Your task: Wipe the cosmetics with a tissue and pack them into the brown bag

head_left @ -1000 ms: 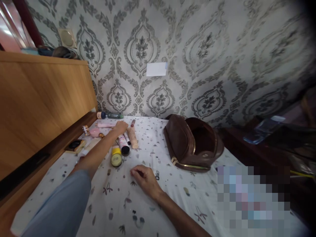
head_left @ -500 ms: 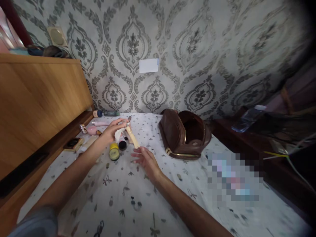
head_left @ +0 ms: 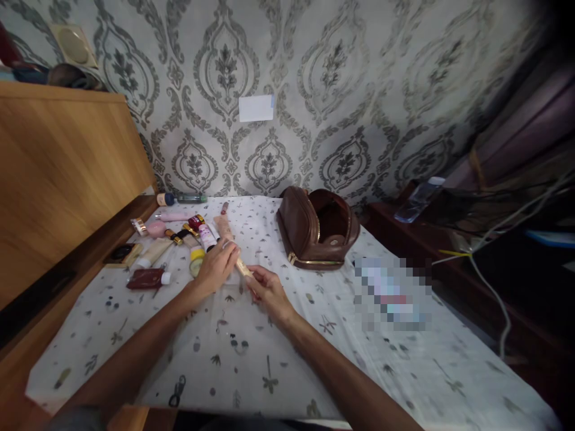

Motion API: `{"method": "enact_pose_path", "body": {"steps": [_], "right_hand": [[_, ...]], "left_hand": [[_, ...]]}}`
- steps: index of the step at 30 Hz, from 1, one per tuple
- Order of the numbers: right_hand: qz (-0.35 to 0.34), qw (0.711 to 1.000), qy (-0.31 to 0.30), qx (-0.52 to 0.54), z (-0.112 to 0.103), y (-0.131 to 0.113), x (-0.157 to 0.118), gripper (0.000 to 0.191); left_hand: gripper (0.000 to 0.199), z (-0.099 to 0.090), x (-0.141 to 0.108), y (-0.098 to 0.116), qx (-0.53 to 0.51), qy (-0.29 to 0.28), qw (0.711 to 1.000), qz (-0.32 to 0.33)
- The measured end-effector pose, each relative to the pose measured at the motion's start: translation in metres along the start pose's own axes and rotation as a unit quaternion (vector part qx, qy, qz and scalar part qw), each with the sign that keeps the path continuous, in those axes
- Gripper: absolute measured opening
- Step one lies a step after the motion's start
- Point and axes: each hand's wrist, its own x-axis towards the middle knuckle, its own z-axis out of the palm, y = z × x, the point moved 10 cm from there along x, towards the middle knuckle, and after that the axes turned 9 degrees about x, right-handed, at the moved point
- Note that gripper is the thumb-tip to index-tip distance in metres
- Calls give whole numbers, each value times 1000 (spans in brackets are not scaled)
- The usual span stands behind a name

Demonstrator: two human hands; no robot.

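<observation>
A slim beige cosmetic tube [head_left: 243, 267] slants between my two hands, above the patterned white cloth. My left hand [head_left: 216, 266] is closed around its upper end, and its fingers hide part of it. Fingers of my right hand [head_left: 272, 292] pinch the lower end. Just beyond my left hand lie a white tube with a dark cap [head_left: 207, 236] and a flat pinkish tube [head_left: 223, 226]. A yellow-lidded jar [head_left: 196, 262] sits against the left side of that hand.
An unzipped brown leather bag [head_left: 317, 230] stands near the wall. Several cosmetics lie at left, among them a dark red bottle [head_left: 146, 278], a cream tube [head_left: 153, 253] and a pink sponge [head_left: 156, 229]. A wooden cabinet [head_left: 67, 161] borders the left; a blurred-out object [head_left: 390, 293] lies right.
My left hand has come nearer and now covers the beige tube's upper end. The right hand has closed on its lower end. The view has shifted, showing more cosmetics at left.
</observation>
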Motion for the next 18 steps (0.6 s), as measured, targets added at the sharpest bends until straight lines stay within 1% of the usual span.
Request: {"method": "enact_pose_path", "body": {"steps": [2, 6, 8, 10, 12, 15, 16, 17, 18], "right_hand": [[-16, 999, -11, -50, 0, -4, -2, 42], [-55, 984, -42, -164, 6, -12, -7, 36], [-86, 971, -54, -216, 11, -17, -9, 33], [-126, 956, -52, -261, 13, -24, -12, 32], [-168, 933, -49, -313, 15, -30, -16, 32], [-213, 893, -34, -394, 17, -37, -21, 35], [-220, 885, -28, -408, 16, -38, -22, 36], [-224, 884, -23, -409, 16, -39, -23, 37], [-227, 889, -22, -398, 17, -39, -23, 37]], "left_hand": [[30, 6, -2, -8, 18, -32, 999, -19], [35, 13, -5, -29, -1, -83, 995, -48], [41, 14, -6, -38, -18, -103, 993, -58], [46, 16, -7, -44, -41, -122, 990, -65], [48, 18, -7, -48, -63, -136, 986, -71], [48, 18, -7, -46, -84, -136, 984, -82], [47, 17, -7, -44, -89, -128, 984, -86], [45, 15, -7, -41, -92, -117, 985, -90], [43, 13, -7, -38, -95, -105, 985, -94]]}}
